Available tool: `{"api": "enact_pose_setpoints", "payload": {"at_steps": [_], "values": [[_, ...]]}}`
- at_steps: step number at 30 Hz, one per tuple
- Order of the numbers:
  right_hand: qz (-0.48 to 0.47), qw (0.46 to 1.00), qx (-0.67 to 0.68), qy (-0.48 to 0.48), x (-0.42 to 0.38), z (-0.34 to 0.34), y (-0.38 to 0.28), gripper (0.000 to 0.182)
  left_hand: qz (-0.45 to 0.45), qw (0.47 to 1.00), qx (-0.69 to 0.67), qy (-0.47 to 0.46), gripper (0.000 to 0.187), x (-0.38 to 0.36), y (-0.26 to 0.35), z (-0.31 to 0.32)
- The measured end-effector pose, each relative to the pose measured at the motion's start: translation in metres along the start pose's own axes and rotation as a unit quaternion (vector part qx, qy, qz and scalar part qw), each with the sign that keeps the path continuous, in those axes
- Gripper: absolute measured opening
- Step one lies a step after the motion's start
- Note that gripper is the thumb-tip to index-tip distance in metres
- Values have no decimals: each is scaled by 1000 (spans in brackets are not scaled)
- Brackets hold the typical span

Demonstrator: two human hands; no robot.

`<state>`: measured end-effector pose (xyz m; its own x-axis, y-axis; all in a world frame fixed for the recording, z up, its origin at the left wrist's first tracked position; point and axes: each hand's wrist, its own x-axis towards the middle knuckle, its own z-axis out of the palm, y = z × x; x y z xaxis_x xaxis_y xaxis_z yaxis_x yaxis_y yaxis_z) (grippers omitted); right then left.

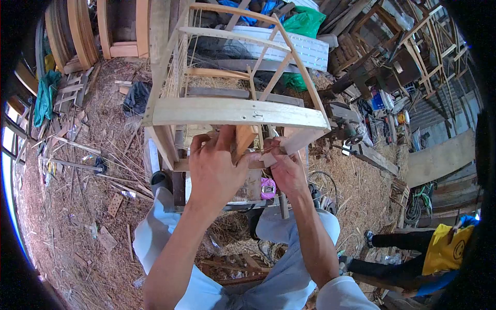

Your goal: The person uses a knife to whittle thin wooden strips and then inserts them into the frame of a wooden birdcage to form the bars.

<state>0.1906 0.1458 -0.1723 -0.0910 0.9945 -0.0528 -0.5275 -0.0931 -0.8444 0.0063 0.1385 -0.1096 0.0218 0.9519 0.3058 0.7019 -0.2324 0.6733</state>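
A pale wooden frame [237,112] with a wide curved rail stands before me at the top centre. Just under that rail, my left hand [216,168] is closed round an orange-brown wooden block [245,138]. My right hand [288,173] pinches a small pale piece of wood [268,159] close to the block's right side. Part of the fingers of both hands is behind the rail and the pieces. Below the hands lies a pink roll [268,188] on the low bench. Two small nails or screws [258,114] show on the rail.
Wood shavings and scraps [107,240] cover the floor. A black bag [136,98] lies left of the frame. Machinery [385,77] and stacked wooden frames stand at the upper right. Another person in a yellow top [448,248] is at the lower right.
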Motion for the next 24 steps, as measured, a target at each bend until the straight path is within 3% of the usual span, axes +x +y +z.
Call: {"api": "enact_pose_setpoints", "payload": {"at_steps": [19, 24], "values": [[-23, 998, -20, 55, 0, 5, 4, 23, 19, 1000, -4, -7, 56, 0, -1, 1], [-23, 999, -8, 25, -2, 3, 4, 22, 22, 1000, -6, -6, 56, 0, -1, 1]]}}
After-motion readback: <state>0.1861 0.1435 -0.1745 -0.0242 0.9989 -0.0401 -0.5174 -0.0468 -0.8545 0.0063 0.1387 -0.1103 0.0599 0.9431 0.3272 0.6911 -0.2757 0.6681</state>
